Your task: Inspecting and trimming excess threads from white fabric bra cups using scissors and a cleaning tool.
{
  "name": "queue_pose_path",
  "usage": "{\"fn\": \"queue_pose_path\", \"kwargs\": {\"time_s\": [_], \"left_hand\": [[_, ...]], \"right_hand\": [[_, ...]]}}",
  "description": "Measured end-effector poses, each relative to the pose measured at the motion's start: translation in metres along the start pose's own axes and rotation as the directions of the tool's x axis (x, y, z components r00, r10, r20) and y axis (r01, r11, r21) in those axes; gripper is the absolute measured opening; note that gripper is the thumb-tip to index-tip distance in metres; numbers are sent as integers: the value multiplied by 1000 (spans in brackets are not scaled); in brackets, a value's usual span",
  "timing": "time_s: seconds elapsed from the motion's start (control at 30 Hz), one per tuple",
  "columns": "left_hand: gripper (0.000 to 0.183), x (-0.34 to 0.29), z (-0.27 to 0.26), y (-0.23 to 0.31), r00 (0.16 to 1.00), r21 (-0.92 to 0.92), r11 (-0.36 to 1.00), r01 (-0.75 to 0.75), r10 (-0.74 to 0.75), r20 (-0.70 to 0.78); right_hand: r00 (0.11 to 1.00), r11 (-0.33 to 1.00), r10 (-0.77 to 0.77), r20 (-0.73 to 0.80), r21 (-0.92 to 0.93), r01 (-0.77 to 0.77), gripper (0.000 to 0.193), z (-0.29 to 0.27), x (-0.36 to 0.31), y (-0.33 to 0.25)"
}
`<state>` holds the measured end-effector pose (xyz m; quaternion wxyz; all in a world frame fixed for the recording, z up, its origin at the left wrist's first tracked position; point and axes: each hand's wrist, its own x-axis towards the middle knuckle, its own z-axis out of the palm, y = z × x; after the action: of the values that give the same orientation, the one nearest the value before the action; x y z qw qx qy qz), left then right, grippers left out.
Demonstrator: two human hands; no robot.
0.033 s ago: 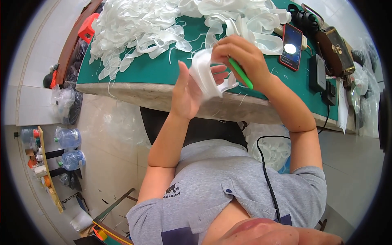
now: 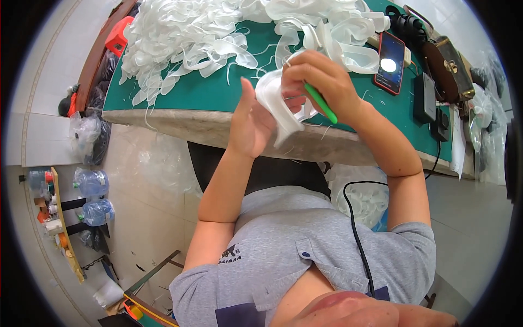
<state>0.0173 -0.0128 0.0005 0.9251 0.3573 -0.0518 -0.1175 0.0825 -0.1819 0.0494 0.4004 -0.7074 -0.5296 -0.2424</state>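
A loop of white, ribbon-like band [image 2: 271, 98] hangs between my two hands at the table's front edge. My left hand [image 2: 253, 124] holds it from the left, thumb raised and apart, fingers passing behind and inside the loop. My right hand [image 2: 321, 82] is closed at the loop's upper right side. A slim bright-green tool [image 2: 321, 103] lies in its grip, the rounded end sticking out below the fingers. The tool's working end is hidden by my fingers. One loose tail of the band dangles below the loop.
A large heap of white bands [image 2: 180, 38] covers the far left of the green table [image 2: 180, 99], with more loops [image 2: 351, 41] at far right. A red-cased phone [image 2: 388, 62], a black box [image 2: 424, 98] and a brown bag [image 2: 452, 68] stand right. A black cable [image 2: 354, 218] crosses my shirt.
The band's lower part has swung and its tail now shows more sharply below the loop. My left hand has turned slightly; the green tool stays in my right hand.
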Motion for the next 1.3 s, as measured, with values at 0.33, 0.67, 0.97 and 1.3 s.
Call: {"fn": "queue_pose_path", "kwargs": {"time_s": [0.33,0.67,0.97,1.3], "left_hand": [[37,-1,0,3,997,6,1000,1,-1,-82],[38,-5,3,2,966,-65,977,-205,191,-177],[45,-6,10,5,975,-205,959,-193,164,-149],[39,1,5,-2,820,645,709,-284,529,-220]], "right_hand": [[994,935,-58,90,-343,85,23,4,-3,2],[978,972,206,-39,-111,-209,12,4,-8,1],[922,921,384,45,50,-386,17,13,-7,-1],[914,901,401,69,151,-407,14,16,-9,-5]]}}
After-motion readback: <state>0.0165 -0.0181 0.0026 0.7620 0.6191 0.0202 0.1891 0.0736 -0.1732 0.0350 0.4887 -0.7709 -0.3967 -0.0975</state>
